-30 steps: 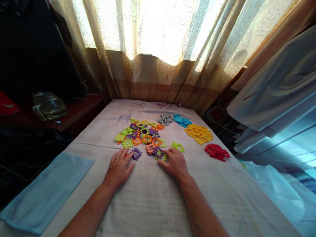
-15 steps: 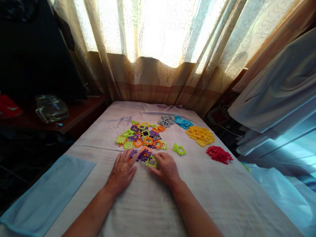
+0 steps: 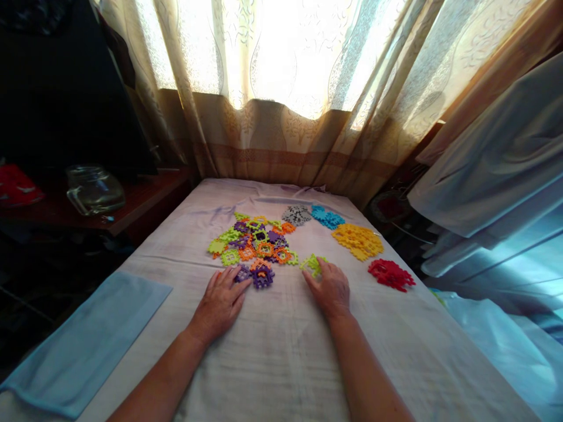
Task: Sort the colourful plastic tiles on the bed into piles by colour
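Note:
My left hand [image 3: 222, 299] lies flat with its fingers stretched out, the tips against a purple gear-shaped plastic piece [image 3: 243, 274] at the near edge of a mixed pile. Beside it is another purple gear-shaped piece [image 3: 263, 278]. My right hand [image 3: 329, 287] is farther right, thumb and fingers closed around the edge of a lime-green gear-shaped piece [image 3: 312, 264]. More green may lie under these fingers, but they partly hide it. The mixed pile [image 3: 264, 249] holds several green, orange and purple pieces, some overlapping.
Sorted heaps of grey pieces [image 3: 296, 215], blue pieces [image 3: 326, 217], yellow pieces [image 3: 358, 241] and red pieces [image 3: 391, 275] run down the right side. A light blue cloth [image 3: 97, 340] lies at the left edge. A glass jug [image 3: 95, 190] stands on a dark side table.
My right hand has moved right, carrying a green piece from beside the purple ones to the separate green piece. My left hand stays almost in place.

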Tool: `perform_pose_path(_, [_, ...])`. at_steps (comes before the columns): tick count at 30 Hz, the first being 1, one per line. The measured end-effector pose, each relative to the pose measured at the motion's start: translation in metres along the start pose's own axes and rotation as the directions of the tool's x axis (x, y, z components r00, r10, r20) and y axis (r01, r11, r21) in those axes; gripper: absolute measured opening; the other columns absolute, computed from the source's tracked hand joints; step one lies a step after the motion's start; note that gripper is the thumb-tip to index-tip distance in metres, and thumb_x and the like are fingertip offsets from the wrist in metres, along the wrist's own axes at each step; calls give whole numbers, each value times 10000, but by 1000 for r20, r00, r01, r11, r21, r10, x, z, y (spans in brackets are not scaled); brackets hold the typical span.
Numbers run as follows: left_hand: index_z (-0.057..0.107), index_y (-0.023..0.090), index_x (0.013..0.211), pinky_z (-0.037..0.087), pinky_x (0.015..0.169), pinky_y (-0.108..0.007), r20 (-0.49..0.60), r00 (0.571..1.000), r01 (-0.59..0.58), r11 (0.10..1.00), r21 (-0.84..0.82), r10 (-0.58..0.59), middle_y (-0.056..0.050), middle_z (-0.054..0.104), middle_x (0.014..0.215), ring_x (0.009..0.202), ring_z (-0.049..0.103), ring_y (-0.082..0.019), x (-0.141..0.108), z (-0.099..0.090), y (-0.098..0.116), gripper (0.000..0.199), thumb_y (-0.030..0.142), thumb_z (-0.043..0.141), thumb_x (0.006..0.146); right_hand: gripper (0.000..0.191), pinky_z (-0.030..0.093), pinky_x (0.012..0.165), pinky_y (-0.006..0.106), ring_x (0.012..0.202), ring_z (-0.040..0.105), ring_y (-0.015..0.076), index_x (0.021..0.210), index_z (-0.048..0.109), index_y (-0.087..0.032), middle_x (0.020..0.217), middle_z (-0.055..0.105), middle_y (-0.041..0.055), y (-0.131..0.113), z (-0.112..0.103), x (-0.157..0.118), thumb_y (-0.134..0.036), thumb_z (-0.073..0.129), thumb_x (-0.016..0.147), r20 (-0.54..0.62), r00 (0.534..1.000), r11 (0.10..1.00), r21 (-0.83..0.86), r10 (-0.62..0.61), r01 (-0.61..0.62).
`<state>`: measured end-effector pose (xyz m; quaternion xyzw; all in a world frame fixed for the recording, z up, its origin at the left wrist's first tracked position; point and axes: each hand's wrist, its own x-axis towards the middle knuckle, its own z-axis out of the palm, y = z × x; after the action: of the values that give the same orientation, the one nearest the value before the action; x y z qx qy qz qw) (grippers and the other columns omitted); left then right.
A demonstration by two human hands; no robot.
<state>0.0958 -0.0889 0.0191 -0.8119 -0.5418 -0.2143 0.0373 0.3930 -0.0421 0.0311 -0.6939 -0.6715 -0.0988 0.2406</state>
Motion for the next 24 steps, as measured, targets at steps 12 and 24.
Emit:
perform_pose_path(12, [620,298,1286,324,1137,-516,-3,1000,-6,1000,12,6,-85,512,1448,1342,450,-276,0,1,-3,401,294,460,918,426,392,786,392,1015,559,297,1213,639,-171,1161,633,161,23,1,4,-452,527,913,-2,959,955,-87,284,-284])
perform_pose_path(24, [626,285,1264,323,1134,-527,-2,1000,-5,1000,-21,5,-89,525,1434,1345,447,-278,0,1,-6,384,282,485,907,354,321,986,429,1199,478,279,1239,633,-208,1277,619,116,-57,18,12,-324,547,915,34,988,982,117,-151,147])
